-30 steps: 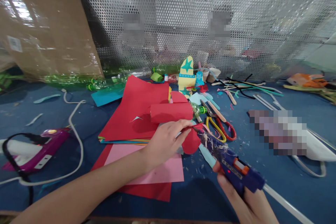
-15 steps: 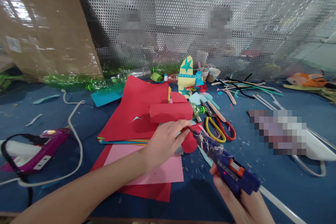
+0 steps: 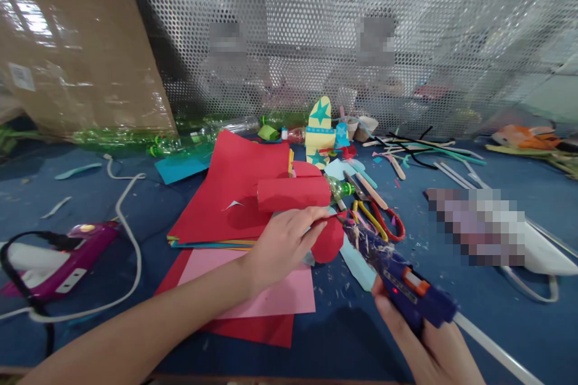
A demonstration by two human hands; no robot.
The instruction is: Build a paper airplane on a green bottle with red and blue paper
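At far left on the blue worktop sits a purple power strip with black and white leads. Nearer the middle, a stack of coloured paper topped by a large red sheet lies over a pale pink sheet. The left hand reaches across the pink sheet with fingers and thumb pinched together on a small, narrow red paper piece, which pokes out to the right of the fingertips, its long axis running roughly left to right. A rounded red paper shape shows just below; whether the two are joined I cannot tell. Just beyond the left hand, the nearer of the two, a green plastic bottle wrapped in red paper lies on its side, long axis left to right, its capped neck pointing right. Right of the pinched piece are scissors with yellow and red handles, then a dark blue glue gun, gripped in the right hand. Its long axis slants from lower right to upper left, nozzle aimed at the piece's protruding end; whether they touch is unclear. The white glue stick trails from its rear toward the lower right.
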